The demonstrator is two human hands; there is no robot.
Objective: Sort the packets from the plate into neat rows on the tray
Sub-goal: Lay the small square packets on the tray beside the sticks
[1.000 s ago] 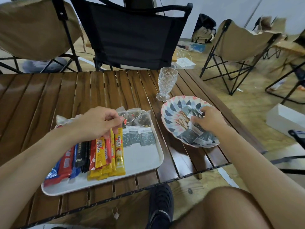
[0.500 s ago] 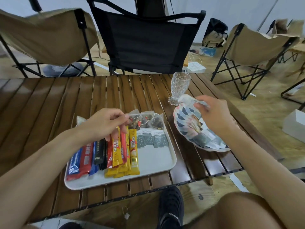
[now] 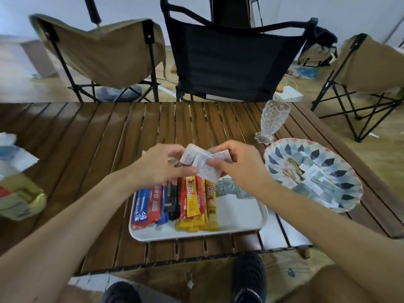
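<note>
Both hands meet above the far part of the white tray [image 3: 240, 217]. The left hand [image 3: 161, 165] and the right hand [image 3: 238, 165] pinch together a small bundle of white packets [image 3: 200, 164], with fingers curled on its two ends. On the tray lie rows of stick packets [image 3: 181, 200]: blue, red, black and yellow. Right of the tray, on the wooden counter [image 3: 98, 138], the patterned plate [image 3: 284, 149] holds several flat packets [image 3: 314, 178], near a cut glass [image 3: 273, 121].

Slatted wooden table [image 3: 87, 154] up front; black folding chair [image 3: 231, 62] right behind it, tan camp chairs [image 3: 105, 55] flanking, wooden floor [image 3: 376, 158], pale wall [image 3: 54, 7] beyond.
</note>
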